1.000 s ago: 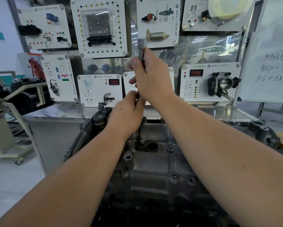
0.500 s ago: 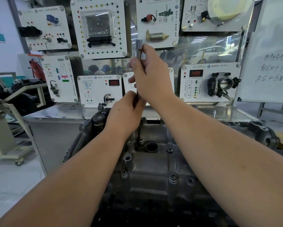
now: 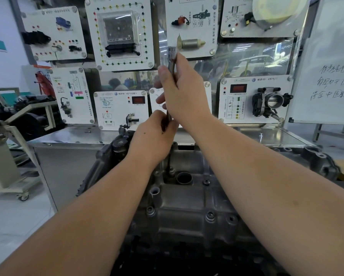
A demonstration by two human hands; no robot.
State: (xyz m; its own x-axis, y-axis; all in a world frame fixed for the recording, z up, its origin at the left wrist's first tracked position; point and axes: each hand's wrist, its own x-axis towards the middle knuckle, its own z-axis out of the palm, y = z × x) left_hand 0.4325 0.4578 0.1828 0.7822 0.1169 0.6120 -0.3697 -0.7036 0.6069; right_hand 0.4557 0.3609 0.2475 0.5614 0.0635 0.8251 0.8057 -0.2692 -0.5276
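Socket rod (image 3: 172,56): holding it upright over engine block (image 3: 187,202), seating its lower end on a bolt (image 3: 170,171) atop the block; gripping upper shaft in right hand (image 3: 184,96), wrapping left hand (image 3: 153,140) round the shaft lower down, nearer the block.

An automotive training workshop. White demonstration panels (image 3: 120,109) carrying mounted car parts and wiring diagrams line the wall. A bare engine block (image 3: 187,206) stands before a handwritten whiteboard (image 3: 330,62).
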